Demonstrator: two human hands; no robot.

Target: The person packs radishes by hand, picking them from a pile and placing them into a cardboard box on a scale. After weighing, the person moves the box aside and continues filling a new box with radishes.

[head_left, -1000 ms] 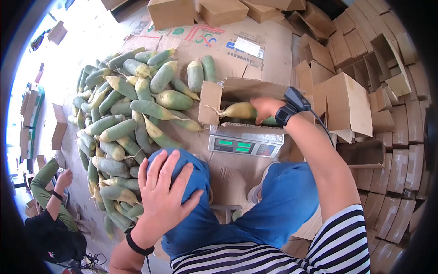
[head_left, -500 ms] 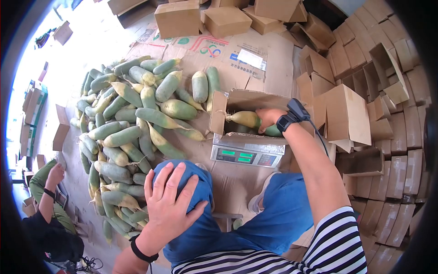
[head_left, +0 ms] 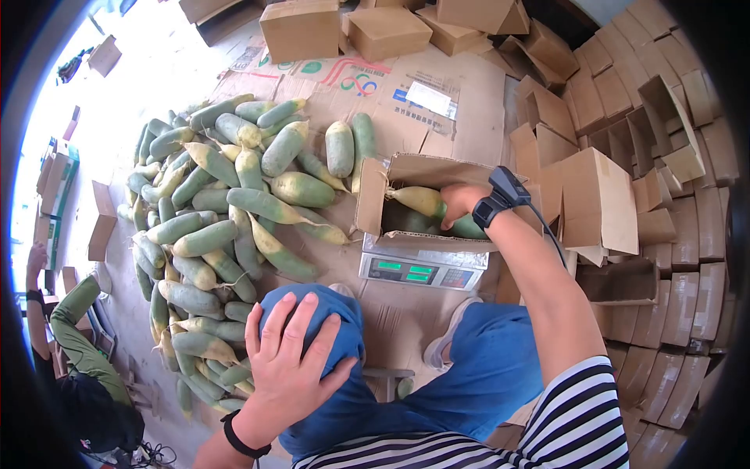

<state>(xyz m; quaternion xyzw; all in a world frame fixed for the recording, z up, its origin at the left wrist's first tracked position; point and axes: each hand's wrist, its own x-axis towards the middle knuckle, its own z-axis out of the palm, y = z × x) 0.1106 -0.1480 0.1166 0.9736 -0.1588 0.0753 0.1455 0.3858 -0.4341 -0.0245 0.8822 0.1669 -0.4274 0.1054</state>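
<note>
My right hand reaches into an open cardboard box, its fingers closed round the thick end of a pale green radish. Other green radishes lie beneath it in the box, partly hidden. The box rests on a silver scale with lit green displays. Spread flat over my blue-trousered knee, my left hand holds nothing. A large heap of green and white radishes lies to the left of the box, and two more radishes lie just behind it.
Open cardboard boxes and stacked cartons fill the right side. More boxes stand at the back. A co-worker's green-trousered leg and arm show at the left edge. Flattened cardboard covers the floor.
The co-worker's arm has moved up and to the left. My right hand still grips the radish, now tilted slightly in the box. My left hand stays on my knee.
</note>
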